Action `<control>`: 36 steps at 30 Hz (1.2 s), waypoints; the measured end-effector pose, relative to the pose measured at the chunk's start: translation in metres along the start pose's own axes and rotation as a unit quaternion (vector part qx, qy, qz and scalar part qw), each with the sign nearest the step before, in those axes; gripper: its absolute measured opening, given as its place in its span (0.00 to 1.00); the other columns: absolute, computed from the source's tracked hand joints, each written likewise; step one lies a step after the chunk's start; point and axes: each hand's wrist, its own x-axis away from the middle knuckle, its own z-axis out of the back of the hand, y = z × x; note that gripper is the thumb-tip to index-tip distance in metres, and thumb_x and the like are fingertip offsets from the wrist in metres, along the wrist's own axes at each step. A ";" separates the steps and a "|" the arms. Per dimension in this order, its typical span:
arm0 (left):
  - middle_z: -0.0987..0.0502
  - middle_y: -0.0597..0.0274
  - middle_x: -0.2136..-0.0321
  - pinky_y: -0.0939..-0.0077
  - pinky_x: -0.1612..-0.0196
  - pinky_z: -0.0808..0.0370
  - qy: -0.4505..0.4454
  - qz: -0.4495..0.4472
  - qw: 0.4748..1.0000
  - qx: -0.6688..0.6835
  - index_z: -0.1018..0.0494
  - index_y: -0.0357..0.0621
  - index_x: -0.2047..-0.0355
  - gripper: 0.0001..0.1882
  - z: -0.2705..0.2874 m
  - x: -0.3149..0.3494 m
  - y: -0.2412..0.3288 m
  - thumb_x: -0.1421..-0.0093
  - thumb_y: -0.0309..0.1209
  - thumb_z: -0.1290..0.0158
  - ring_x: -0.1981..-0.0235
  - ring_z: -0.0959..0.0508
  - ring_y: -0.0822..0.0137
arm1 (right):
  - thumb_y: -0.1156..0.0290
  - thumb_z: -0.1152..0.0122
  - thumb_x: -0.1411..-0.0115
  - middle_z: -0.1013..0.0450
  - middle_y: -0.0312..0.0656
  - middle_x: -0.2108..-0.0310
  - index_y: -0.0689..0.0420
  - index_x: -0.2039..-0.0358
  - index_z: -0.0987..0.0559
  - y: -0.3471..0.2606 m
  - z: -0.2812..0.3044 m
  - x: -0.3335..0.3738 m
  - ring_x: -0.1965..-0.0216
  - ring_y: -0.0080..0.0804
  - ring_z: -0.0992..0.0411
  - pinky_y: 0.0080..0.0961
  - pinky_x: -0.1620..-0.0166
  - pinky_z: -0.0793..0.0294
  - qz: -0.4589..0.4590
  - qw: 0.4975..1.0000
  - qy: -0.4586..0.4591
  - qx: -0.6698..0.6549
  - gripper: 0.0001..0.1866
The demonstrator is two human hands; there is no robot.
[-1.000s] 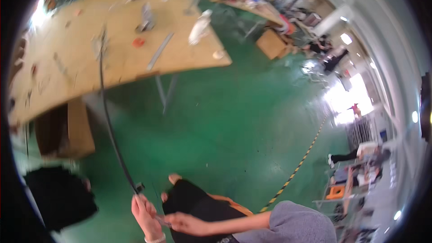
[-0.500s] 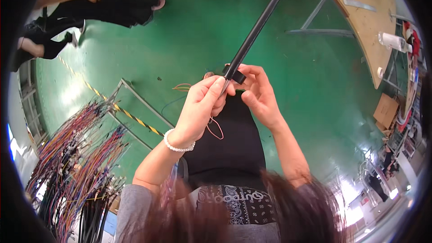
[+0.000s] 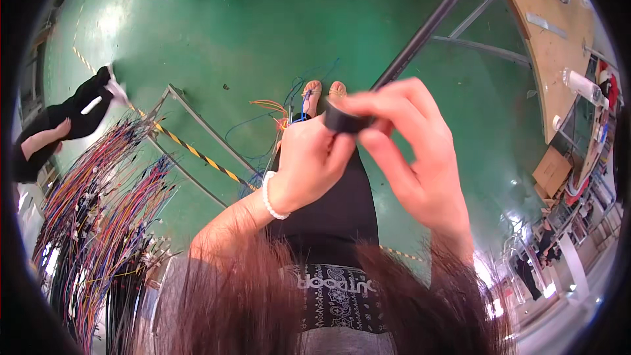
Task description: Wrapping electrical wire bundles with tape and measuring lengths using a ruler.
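A long black tube (image 3: pixel 427 29), a wire sleeve by its look, slants from the far right down to my hands. My left hand (image 3: pixel 305 167), with a white bead bracelet, is closed around its near end, which the fingers hide. Thin orange and blue wires (image 3: pixel 284 118) stick out beyond that hand. My right hand (image 3: pixel 420 151) is curled, with its fingers and thumb on a black tape roll (image 3: pixel 345 120). The roll sits against the tube, right by my left fingers, and is slightly blurred.
Bundles of coloured wires (image 3: pixel 98 204) hang at the left beside a metal frame (image 3: pixel 204 138). Yellow-black floor tape (image 3: pixel 190 151) runs past it. At the right stands a wooden table (image 3: pixel 536 46) with a clear bottle (image 3: pixel 584 85). Another person's legs (image 3: pixel 72 108) show at the far left.
My right hand has come nearer and closed its fingers on the tape roll, which has turned about the tube. My left hand has shifted slightly. The other person has moved lower in view.
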 end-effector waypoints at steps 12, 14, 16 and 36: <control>0.42 0.80 0.89 0.83 0.82 0.50 -0.071 0.236 0.929 0.276 0.25 0.39 0.78 0.25 0.013 -0.016 0.024 0.29 0.42 0.60 0.86 0.45 0.85 | 0.53 0.50 0.33 0.33 0.47 0.47 0.62 0.51 0.30 0.086 -0.029 -0.004 0.52 0.31 0.29 0.31 0.47 0.29 -0.045 0.924 0.015 -0.379 0.24; 0.42 0.80 0.89 0.84 0.83 0.50 -0.076 0.239 0.927 0.278 0.26 0.39 0.79 0.26 0.012 -0.017 0.025 0.29 0.42 0.60 0.86 0.45 0.85 | 0.50 0.50 0.35 0.35 0.50 0.44 0.62 0.49 0.30 0.107 -0.029 -0.014 0.48 0.34 0.31 0.35 0.45 0.32 -0.004 0.928 -0.025 -0.370 0.26; 0.41 0.79 0.89 0.85 0.83 0.49 -0.078 0.233 0.926 0.286 0.26 0.39 0.78 0.26 0.010 -0.015 0.026 0.29 0.42 0.61 0.86 0.45 0.85 | 0.47 0.47 0.37 0.39 0.54 0.39 0.59 0.48 0.30 0.108 -0.032 -0.013 0.41 0.42 0.36 0.40 0.41 0.36 0.025 0.918 -0.077 -0.387 0.28; 0.38 0.66 0.91 0.78 0.82 0.41 0.016 0.079 0.991 0.105 0.29 0.39 0.83 0.24 -0.018 -0.001 0.016 0.30 0.37 0.57 0.89 0.39 0.74 | 0.65 0.39 0.42 0.32 0.37 0.61 0.57 0.65 0.26 0.059 0.012 -0.002 0.60 0.30 0.33 0.28 0.54 0.37 0.096 0.955 0.185 0.211 0.10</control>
